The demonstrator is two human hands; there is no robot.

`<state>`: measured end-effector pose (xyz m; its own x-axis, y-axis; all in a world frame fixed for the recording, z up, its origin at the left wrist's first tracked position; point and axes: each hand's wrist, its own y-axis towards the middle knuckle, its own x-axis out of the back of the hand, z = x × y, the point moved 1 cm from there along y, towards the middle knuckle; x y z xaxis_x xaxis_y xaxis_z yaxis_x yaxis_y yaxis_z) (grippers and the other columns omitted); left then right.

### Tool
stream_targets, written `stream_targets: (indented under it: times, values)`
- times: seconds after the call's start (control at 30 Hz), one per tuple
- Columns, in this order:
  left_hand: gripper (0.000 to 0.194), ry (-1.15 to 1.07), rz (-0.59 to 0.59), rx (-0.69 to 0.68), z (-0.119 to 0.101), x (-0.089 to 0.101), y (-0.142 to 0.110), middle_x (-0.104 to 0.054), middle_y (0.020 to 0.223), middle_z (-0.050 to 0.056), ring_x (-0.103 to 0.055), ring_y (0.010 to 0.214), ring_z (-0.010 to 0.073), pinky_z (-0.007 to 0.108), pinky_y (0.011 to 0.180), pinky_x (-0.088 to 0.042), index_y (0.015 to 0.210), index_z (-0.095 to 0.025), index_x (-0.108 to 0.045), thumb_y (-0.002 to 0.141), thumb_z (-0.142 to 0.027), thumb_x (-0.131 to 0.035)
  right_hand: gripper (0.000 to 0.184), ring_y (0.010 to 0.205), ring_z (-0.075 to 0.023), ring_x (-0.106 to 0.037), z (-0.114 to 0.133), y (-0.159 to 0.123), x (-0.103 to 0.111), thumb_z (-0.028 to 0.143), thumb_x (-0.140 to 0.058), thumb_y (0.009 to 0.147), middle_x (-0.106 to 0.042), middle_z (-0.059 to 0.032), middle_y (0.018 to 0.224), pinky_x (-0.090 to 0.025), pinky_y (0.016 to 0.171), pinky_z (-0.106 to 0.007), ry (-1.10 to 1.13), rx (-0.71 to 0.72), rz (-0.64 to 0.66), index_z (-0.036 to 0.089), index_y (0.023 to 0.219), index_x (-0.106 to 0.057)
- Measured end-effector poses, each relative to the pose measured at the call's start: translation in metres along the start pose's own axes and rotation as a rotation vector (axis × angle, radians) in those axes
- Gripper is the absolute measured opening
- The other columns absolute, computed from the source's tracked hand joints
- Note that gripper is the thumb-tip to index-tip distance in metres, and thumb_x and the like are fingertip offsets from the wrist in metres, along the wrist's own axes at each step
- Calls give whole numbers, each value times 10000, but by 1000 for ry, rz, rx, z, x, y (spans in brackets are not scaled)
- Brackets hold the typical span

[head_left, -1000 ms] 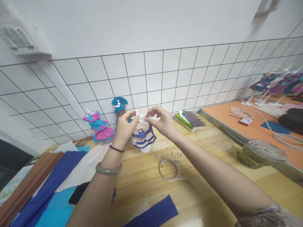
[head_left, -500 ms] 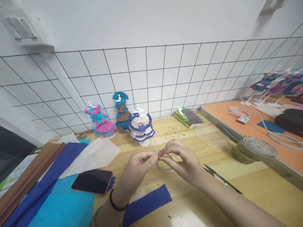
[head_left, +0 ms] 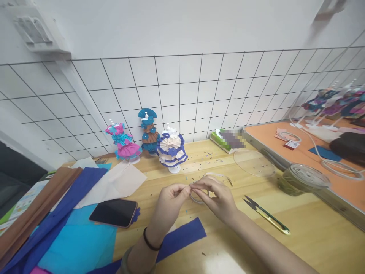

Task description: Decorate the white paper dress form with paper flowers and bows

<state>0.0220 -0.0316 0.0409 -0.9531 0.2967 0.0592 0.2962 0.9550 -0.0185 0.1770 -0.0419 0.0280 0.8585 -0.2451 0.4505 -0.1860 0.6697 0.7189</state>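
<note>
Over the middle of the table, my left hand (head_left: 174, 201) pinches something too small to make out between thumb and forefinger. My right hand (head_left: 216, 196) is closed in a pinch at the same spot, its fingertips meeting the left ones. Below the fingers lies a pale ring like a tape roll (head_left: 199, 198), partly covered by my right hand. A thin pale strip (head_left: 221, 175) curves out behind the right knuckles. Dark blue crepe paper (head_left: 185, 236) lies flat under my left forearm. Thread snips (head_left: 268, 215) rest to the right of my right hand.
Three paper-dressed figurines, one blue and cream (head_left: 172, 150), stand at the back. A phone (head_left: 114, 213) and folded crepe papers (head_left: 76, 236) cover the left side. On the right are a clear disc (head_left: 253, 163), a round container (head_left: 303, 179) and an orange board (head_left: 273, 133). Scraps dot the table.
Both hands stay pinched together, with only small finger movements. My right forearm has shifted left and down, uncovering the thread snips. The pale strip behind the right hand now shows more clearly.
</note>
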Motion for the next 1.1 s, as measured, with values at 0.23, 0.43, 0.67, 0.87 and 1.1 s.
stream_targets:
  times: [0.23,0.43,0.67,0.87,1.1]
  values:
    - [220,60,-91,-43,6,0,3,-628,718,32,-552,740,178,271,693,-424,648,-174,-637,767,-327,-532,178,717,-189,-624,-6,1,-11,153,-568,798,-664,-34,763,-510,636,-335,2,-47,-16,264,936,-591]
    - [217,145,-125,-71,8,-1,3,-597,675,17,-538,696,170,265,656,-422,626,-187,-637,773,-290,-514,201,721,-197,-630,-12,-1,-13,144,-576,789,-669,-34,782,-516,641,-349,31,-60,-2,279,937,-580]
    - [184,213,-141,-96,8,-1,1,-548,661,14,-514,665,154,256,628,-398,677,-180,-658,765,-254,-514,135,695,-186,-654,-13,-4,-14,179,-608,771,-679,-26,759,-519,644,-319,111,-176,-42,259,872,-568]
    - [215,204,-114,-100,6,-1,-1,-549,664,26,-517,677,161,263,639,-400,672,-177,-662,778,-275,-503,139,710,-190,-649,-15,-6,-15,179,-615,763,-681,-27,743,-524,645,-319,185,-216,-65,251,870,-564]
    - [209,211,-121,-86,7,2,1,-529,628,17,-502,642,147,251,609,-387,634,-161,-660,756,-250,-516,158,744,-175,-627,-14,-9,-18,109,-598,762,-656,-37,779,-520,647,-313,243,-164,-43,238,844,-557]
